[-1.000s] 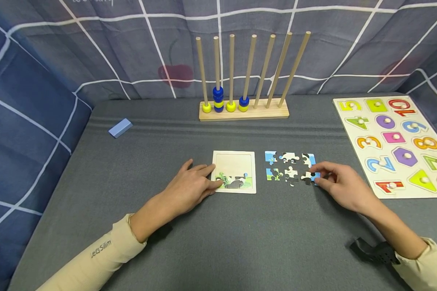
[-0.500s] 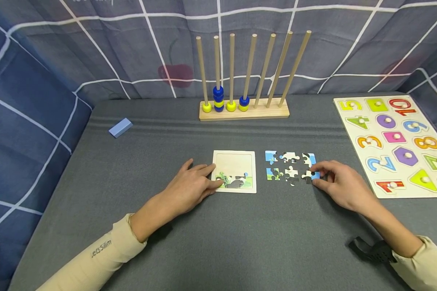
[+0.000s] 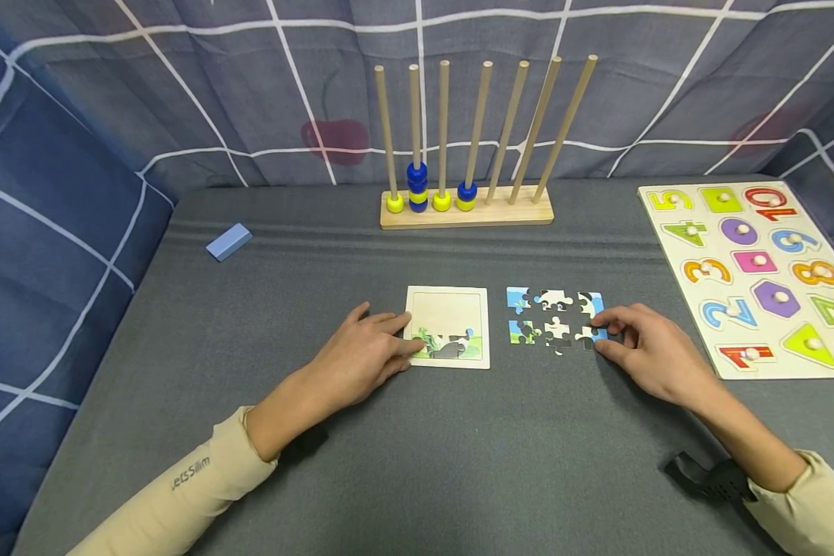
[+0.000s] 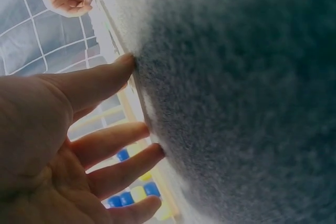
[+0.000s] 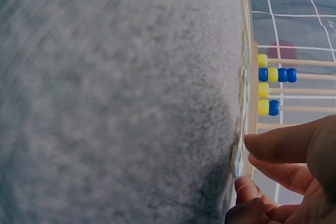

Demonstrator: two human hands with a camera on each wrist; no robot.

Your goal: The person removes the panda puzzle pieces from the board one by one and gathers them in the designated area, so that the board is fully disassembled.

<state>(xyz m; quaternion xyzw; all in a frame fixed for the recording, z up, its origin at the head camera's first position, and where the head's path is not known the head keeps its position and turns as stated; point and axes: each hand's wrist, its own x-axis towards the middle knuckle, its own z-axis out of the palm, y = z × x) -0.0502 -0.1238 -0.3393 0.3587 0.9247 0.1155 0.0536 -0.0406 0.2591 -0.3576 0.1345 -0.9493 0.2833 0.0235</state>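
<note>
My left hand (image 3: 368, 355) lies with extended fingers at the left edge of a square wooden puzzle tray (image 3: 448, 289). Its thumb rests on the lower left corner, over the fitted bottom row, a green and black-and-white picture strip (image 3: 452, 347). To the tray's right, several loose jigsaw pieces (image 3: 556, 330) with panda-like patches lie in two rows on the cloth. My right hand (image 3: 649, 351) pinches the lower right puzzle piece (image 3: 588, 336) between thumb and forefinger. In the right wrist view that piece (image 5: 235, 161) shows edge-on at the fingertips, close to the table.
Behind the tray stands a wooden peg rack (image 3: 466, 220) with blue and yellow beads on some pegs. A number and shape board (image 3: 719, 293) lies at the right, beside my right hand. A blue block (image 3: 229, 242) sits at the far left of the grey cloth-covered table (image 3: 417, 463).
The pinched puzzle piece has shifted slightly left and straightened, and my right thumb has moved a little with it. My left hand has stayed at the tray.
</note>
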